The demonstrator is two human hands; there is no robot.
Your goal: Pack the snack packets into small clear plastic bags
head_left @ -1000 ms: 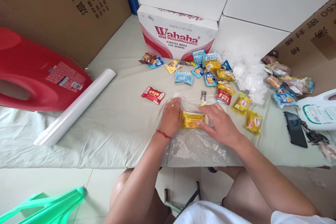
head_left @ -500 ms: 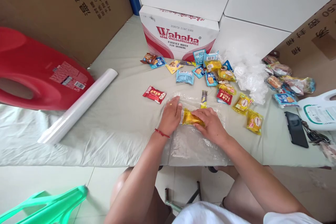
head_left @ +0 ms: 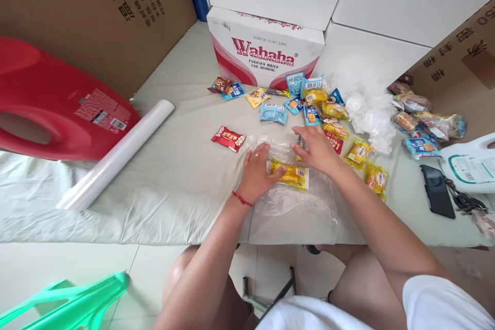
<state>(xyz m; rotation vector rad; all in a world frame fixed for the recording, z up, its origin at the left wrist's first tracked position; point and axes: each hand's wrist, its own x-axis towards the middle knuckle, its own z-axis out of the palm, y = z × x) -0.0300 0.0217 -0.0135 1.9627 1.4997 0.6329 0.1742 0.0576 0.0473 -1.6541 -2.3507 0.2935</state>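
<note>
A yellow wrapped snack packet [head_left: 294,176] lies on a sheet of clear plastic film [head_left: 297,206]. My left hand [head_left: 257,172] rests flat on the film at the packet's left end, fingers stretched out, the thumb over the wrapper. Beyond the packet, my right hand [head_left: 316,147] hovers with thumb and fingers apart over a slim yellow snack stick [head_left: 299,157], mostly hidden under it; whether it touches the stick I cannot tell. Left of the film is a red snack packet [head_left: 228,138]. Another red packet [head_left: 334,140] shows behind my right hand.
Blue and yellow snack packets [head_left: 273,112] lie before a Wahaha carton [head_left: 266,51]. Crumpled clear film [head_left: 369,111] is piled at right, near a black phone [head_left: 437,191] and white jug [head_left: 469,165]. A film roll [head_left: 116,154] and red jug [head_left: 69,108] stand left.
My right hand has left the yellow packet and moved up over the snack stick. The packet now lies uncovered. My left thumb has swung right onto its wrapper.
</note>
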